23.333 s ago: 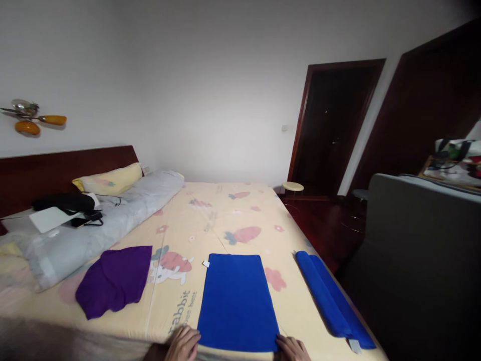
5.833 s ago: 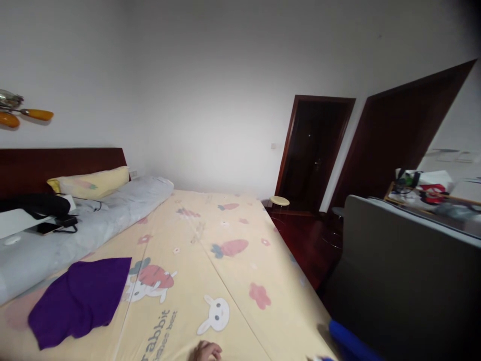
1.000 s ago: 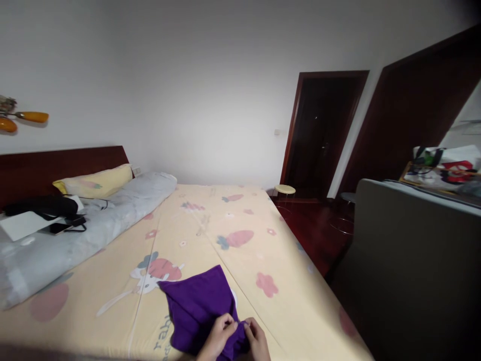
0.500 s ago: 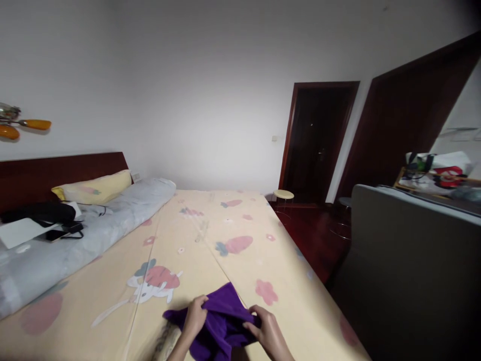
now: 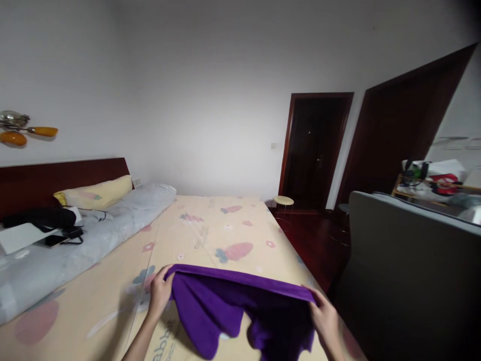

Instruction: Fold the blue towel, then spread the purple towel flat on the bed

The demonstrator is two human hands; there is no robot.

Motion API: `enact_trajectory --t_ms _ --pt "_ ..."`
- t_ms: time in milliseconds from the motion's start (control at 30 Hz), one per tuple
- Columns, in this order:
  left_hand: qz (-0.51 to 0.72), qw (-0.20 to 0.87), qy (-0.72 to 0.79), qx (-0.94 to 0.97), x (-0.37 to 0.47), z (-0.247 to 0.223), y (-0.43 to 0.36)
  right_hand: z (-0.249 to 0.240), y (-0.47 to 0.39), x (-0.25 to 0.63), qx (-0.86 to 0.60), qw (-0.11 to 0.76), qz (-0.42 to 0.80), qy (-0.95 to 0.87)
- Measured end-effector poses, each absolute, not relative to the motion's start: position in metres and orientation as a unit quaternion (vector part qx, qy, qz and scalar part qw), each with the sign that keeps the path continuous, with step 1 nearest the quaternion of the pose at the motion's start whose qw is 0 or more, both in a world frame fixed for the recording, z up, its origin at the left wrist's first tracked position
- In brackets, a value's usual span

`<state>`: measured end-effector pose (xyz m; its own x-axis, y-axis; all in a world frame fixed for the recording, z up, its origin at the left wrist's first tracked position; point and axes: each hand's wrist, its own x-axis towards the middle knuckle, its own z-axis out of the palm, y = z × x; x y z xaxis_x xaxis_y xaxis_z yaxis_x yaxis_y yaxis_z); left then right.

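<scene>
A purple cloth is stretched sideways above the bed, its upper edge nearly straight and the rest hanging down in folds. My left hand grips the cloth's upper left corner between thumb and fingers. The upper right corner is pinched in my right hand. Beneath the cloth lies the cream bed sheet, printed with pink carrots, flowers and a rabbit.
On the bed's left side are a rolled grey quilt, a yellow pillow, and a phone beside black items. A dark grey panel stands at the right, with a round stool beyond the bed.
The purple cloth was bunched between my hands and is now spread wide. My left hand has moved left and up, my right hand to the right and slightly up. The view has tilted slightly.
</scene>
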<state>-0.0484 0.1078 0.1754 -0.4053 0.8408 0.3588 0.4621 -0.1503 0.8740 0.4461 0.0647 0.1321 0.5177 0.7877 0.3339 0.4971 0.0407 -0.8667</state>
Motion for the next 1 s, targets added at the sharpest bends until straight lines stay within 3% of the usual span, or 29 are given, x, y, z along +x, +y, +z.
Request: enact_trajectory --t_ms 333,433,567,733,1000 --pt "0.517 0.131 0.631 0.562 -0.128 0.191 0.128 0.172 0.074 0.517 -0.655 0.449 0.020 -0.607" --pt "0.479 0.160 0.631 0.589 -0.138 0.196 0.146 0.194 0.094 0.523 -0.708 0.363 -0.016 -0.605" --pt "0.440 0.192 0.650 0.589 -0.150 0.195 0.164 0.207 0.127 0.525 -0.723 0.265 0.038 -0.637" --pt "0.403 0.245 0.699 0.538 -0.161 0.180 0.174 0.195 0.151 0.530 -0.704 0.247 0.090 -0.660" --pt "0.424 0.383 0.732 0.372 -0.147 0.171 0.182 0.178 0.159 0.538 -0.782 0.277 0.111 -0.547"
